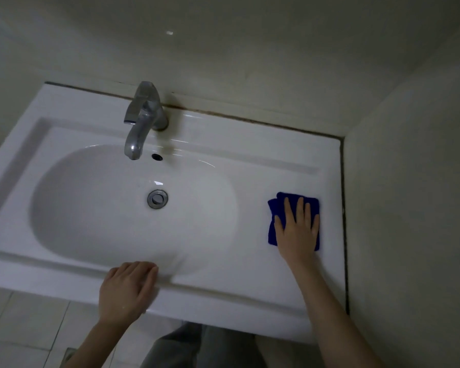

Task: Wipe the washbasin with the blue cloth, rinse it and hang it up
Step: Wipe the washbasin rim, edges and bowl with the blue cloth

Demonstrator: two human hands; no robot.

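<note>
A white washbasin (96, 208) with an oval bowl fills the middle of the head view. The folded blue cloth (272, 229) lies flat on the basin's right-hand ledge, close to the side wall. My right hand (298, 229) presses down on the cloth with straight, spread fingers and covers most of it. My left hand (128, 288) rests on the basin's front rim, fingers loosely bent over the edge, holding nothing.
A chrome tap (141, 120) stands at the back of the basin over the bowl, with an overflow hole (157, 156) and a metal drain (157, 198) below it. Walls close in behind and on the right. Tiled floor (32, 322) and my legs show below.
</note>
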